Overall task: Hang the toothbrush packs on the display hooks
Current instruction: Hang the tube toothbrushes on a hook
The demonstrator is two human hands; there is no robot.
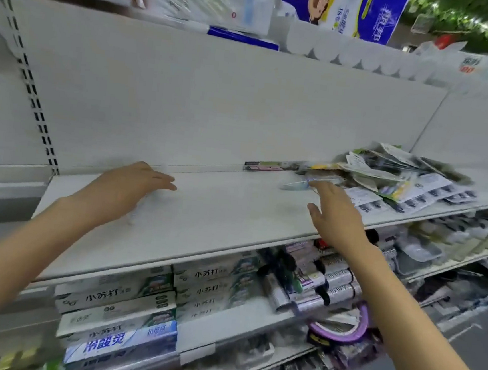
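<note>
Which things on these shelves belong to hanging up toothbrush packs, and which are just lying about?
Belong to the job:
- pile of toothbrush packs on the white shelf
- right hand, reaching towards the pile
- left hand, open above the shelf

Just lying about:
- toothpaste boxes on the lower shelf
- purple tape roll
- tissue packs above

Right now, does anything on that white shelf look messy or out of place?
Yes. The flat carded toothbrush packs lie in a loose, overlapping heap at the right end of the white metal shelf, not hung up. One clear pack lies apart, beside the right hand.
</note>
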